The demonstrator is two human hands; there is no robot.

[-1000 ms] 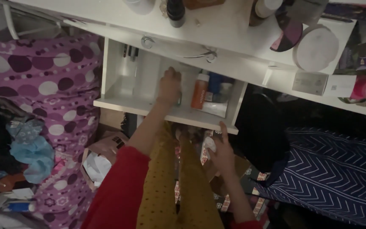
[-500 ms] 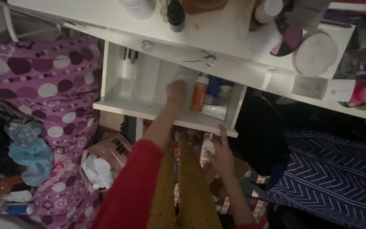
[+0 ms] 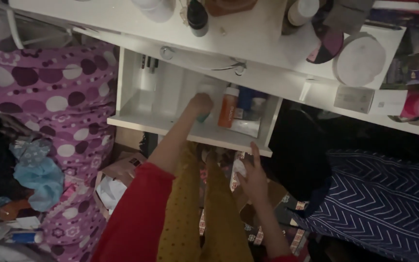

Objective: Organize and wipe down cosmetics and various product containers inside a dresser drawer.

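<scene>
My left hand (image 3: 201,104) reaches into the open white drawer (image 3: 136,116), its fingers closed around a white bottle (image 3: 208,89) with a teal end showing below the hand. An orange bottle (image 3: 229,107), a blue container (image 3: 245,98) and a pale tube (image 3: 245,126) stand just right of it in the drawer. My right hand (image 3: 253,175) hovers below the drawer's front edge with fingers spread, holding nothing I can make out. Both sleeves are red.
The white tabletop (image 3: 248,34) above carries jars, a dark bottle (image 3: 197,13) and a round white lid (image 3: 361,58). A purple dotted bundle (image 3: 59,92) sits at left, a brown paper bag (image 3: 117,182) below it, and navy patterned fabric (image 3: 384,194) at right.
My left hand drew back slightly inside the drawer and shifted right, then lifted the white bottle so its teal end shows. My right hand stayed below the drawer front.
</scene>
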